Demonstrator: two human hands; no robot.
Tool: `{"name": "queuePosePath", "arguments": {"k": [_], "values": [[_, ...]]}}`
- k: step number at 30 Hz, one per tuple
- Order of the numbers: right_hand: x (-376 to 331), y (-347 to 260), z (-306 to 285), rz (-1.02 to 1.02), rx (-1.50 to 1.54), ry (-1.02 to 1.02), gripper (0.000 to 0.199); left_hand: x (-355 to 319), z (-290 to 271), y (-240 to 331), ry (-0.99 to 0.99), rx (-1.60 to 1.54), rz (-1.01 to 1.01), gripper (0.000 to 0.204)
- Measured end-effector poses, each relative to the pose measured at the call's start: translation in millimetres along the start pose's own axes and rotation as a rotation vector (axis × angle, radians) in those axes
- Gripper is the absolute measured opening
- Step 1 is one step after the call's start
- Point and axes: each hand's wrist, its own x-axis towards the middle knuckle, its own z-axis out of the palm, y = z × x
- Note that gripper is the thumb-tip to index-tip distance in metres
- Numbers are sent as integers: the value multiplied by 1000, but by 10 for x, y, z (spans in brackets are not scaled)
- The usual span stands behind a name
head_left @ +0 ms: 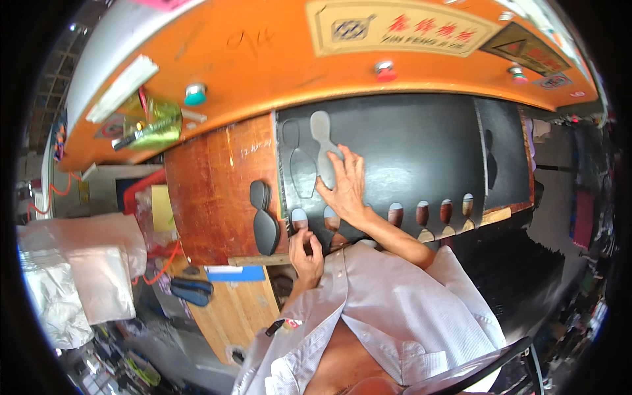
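A black sheet (421,145) lies on the work table in front of me. My right hand (345,181) rests on a grey sole-shaped cutting die (320,128), thumb on one side of its lower part and fingers on the other. Left of the die, a sole-shaped outline (303,172) shows in the sheet. My left hand (306,255) is at the sheet's near edge, fingers curled together; what they hold, if anything, is hidden. Several rounded cut-outs (422,212) run along that edge. A stack of black soles (265,220) sits to the left on a reddish-brown board.
An orange machine beam (263,66) with coloured push buttons (386,70) spans the far side. Attached at its left is a yellow-green pouch (158,125) holding a marker. Clear plastic bags (85,276) lie at far left. A second black piece (507,148) lies to the right.
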Motion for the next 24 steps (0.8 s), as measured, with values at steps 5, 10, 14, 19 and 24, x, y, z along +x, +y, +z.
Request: {"name": "queuePosePath", "arguments": {"k": [5,10,14,19,24], "values": [[318,285,-172,94,215,-83,62,244,243,-300,36,35,-55,33],[1019,1071,-1333,133,475,610,15,773,501,-395,192,191,2,35],[1662,1642,-2391,32,291,1006,20,1155,689,-316,111,210,-98,39],[1783,1806,-2840,85,271,704,19,1630,759,-200,67,230,-102,42],[1183,1605,-2450,-52,-18,503,7,1949,793,-67,109,238,-59,39]]}}
